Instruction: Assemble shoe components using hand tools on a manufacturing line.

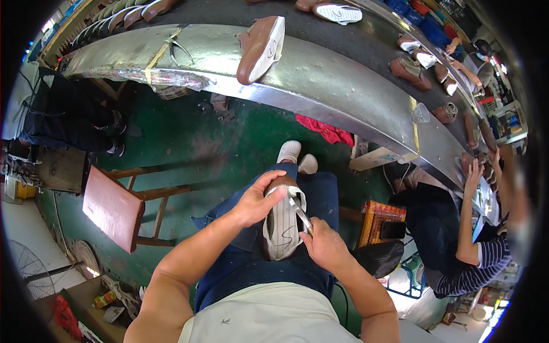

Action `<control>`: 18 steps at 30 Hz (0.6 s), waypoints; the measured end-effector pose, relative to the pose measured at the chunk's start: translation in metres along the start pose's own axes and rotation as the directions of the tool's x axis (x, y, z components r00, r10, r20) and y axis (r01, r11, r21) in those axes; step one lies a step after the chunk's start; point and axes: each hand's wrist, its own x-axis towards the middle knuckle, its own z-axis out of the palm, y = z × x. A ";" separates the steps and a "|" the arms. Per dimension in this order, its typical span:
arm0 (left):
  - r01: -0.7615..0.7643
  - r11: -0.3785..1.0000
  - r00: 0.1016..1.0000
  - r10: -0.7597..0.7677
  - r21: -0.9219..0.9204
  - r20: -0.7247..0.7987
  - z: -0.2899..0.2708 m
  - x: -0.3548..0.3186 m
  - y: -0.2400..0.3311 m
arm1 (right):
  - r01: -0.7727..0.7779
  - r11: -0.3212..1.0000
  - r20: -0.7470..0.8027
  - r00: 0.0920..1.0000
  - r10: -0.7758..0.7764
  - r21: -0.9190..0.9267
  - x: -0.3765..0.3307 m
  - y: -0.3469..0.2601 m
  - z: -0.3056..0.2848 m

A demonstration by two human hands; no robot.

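Note:
A brown shoe (282, 234) rests on my lap, its pale underside with a pen mark turned up. My left hand (258, 200) is wrapped round the shoe's far end, thumb pressed on the underside. In my right hand (327, 243) is a slim silver metal hand tool (301, 215), its tip touching the shoe's edge near my left thumb. My fingers hide the handle, so I cannot tell its exact kind. Ahead, another brown shoe (260, 51) leans on its side on the metal bench edge (337, 74), pale underside facing right.
Several shoes (409, 73) stand along the dark belt beyond the bench edge. Left of me is a stool with a pink seat (113, 207). A co-worker in a striped sleeve (493, 254) sits close on my right, beside a phone (393, 230). Another person (63, 108) stands far left.

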 end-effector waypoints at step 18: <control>-0.162 0.982 0.986 0.164 0.098 -0.013 -0.003 -0.010 0.020 | 0.138 0.868 -0.268 0.963 -0.006 0.477 0.020 0.012 -0.027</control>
